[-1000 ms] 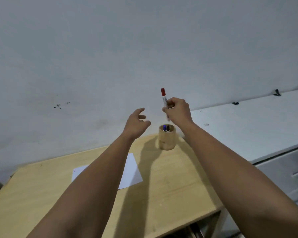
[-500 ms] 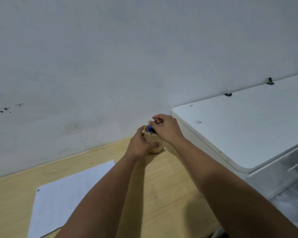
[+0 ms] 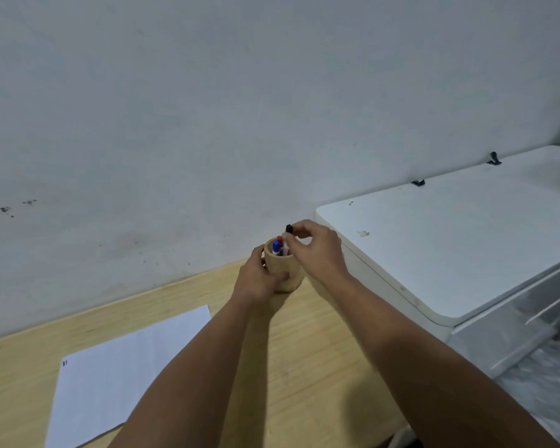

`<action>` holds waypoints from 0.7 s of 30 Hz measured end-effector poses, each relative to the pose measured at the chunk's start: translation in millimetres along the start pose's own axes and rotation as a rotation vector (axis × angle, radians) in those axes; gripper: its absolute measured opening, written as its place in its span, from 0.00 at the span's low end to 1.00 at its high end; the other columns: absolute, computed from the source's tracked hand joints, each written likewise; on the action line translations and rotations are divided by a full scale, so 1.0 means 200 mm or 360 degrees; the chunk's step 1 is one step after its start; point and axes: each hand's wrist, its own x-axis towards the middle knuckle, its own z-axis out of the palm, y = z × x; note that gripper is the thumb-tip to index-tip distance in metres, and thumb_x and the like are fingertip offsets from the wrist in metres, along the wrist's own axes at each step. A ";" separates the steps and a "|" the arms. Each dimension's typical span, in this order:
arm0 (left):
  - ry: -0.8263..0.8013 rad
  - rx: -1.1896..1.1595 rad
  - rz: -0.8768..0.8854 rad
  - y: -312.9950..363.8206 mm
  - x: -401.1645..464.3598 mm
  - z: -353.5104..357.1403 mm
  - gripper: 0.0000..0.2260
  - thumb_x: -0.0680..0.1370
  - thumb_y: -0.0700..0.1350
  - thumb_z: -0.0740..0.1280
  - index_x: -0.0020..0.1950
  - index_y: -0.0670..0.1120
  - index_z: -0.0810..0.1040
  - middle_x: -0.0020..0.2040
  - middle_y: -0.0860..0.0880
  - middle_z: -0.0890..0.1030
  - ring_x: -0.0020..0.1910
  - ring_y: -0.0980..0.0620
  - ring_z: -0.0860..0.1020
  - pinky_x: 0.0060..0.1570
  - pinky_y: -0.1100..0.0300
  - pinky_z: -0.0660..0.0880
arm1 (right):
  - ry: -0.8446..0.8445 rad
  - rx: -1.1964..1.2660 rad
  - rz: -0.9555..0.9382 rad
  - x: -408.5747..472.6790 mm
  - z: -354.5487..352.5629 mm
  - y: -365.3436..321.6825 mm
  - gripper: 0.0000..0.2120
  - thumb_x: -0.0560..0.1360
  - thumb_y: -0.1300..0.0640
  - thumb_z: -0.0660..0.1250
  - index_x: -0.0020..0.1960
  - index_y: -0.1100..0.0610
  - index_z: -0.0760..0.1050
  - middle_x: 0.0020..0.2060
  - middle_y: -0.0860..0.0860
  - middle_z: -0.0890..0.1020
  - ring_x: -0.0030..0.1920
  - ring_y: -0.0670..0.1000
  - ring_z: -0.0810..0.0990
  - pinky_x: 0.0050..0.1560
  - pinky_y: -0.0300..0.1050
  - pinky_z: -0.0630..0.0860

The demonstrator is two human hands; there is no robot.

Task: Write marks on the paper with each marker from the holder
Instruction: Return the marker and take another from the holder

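Nearest you, at 7 o'clock on the wooden table point(image 3: 304, 350), lies the white paper sheet point(image 3: 117, 376); a few small dark marks sit by its upper left corner and the rest shows no writing. Both forearms run from the bottom edge toward 12 o'clock, where they meet at the wooden marker holder point(image 3: 283, 270), which stands upright near the table's far edge, just short of the wall point(image 3: 240, 108).

Your left hand point(image 3: 256, 279) wraps the holder's left side, fingers curled against its wall. Keep that hold firm and low, so the cup does not tip or lift with the marker.

Your right hand point(image 3: 317, 250) sits over the rim at the holder's 2 o'clock, thumb and forefinger pinching the black-capped marker point(image 3: 288, 228), whose cap stands above the rim. The blue-capped marker point(image 3: 275, 246) and the red-capped marker point(image 3: 279, 238) stand just beside it inside the cup. Judged from this, the step in hand is drawing out the black one. Pull straight up along its axis; a slanted pull will likely drag its neighbours or lever the rim.

Once clear, carry the marker back to the sheet at 7 o'clock. The white cabinet point(image 3: 450, 253) at 3 o'clock stands close, so keep your elbow in.
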 end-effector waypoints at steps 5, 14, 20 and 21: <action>-0.0016 0.0213 -0.0103 0.07 -0.06 -0.15 0.37 0.73 0.48 0.78 0.79 0.51 0.66 0.66 0.46 0.80 0.64 0.48 0.79 0.59 0.55 0.76 | 0.0111 0.0373 -0.0154 0.07 -0.08 -0.22 0.07 0.85 0.50 0.66 0.60 0.52 0.78 0.42 0.49 0.88 0.41 0.48 0.86 0.48 0.48 0.82; 0.0463 -0.0115 -0.0014 0.24 -0.41 -0.67 0.29 0.80 0.69 0.56 0.49 0.45 0.82 0.45 0.48 0.86 0.43 0.48 0.85 0.54 0.44 0.81 | -0.0733 0.0383 -0.0017 -0.15 0.07 -0.60 0.13 0.83 0.61 0.69 0.65 0.54 0.86 0.43 0.51 0.83 0.38 0.49 0.79 0.42 0.43 0.75; 0.0609 0.0022 -0.0040 0.09 -0.73 -1.06 0.36 0.79 0.72 0.55 0.34 0.41 0.79 0.31 0.47 0.79 0.34 0.43 0.80 0.44 0.45 0.83 | -0.1281 0.0448 -0.0049 -0.50 0.33 -0.86 0.10 0.82 0.53 0.73 0.60 0.55 0.87 0.53 0.57 0.90 0.35 0.47 0.78 0.28 0.36 0.70; 0.0606 0.0062 -0.0042 0.04 -0.78 -1.13 0.37 0.80 0.70 0.56 0.33 0.38 0.77 0.29 0.46 0.77 0.32 0.44 0.77 0.43 0.43 0.82 | -0.1327 0.0452 -0.0062 -0.55 0.40 -0.89 0.10 0.82 0.54 0.73 0.58 0.58 0.87 0.53 0.57 0.90 0.35 0.48 0.78 0.30 0.37 0.71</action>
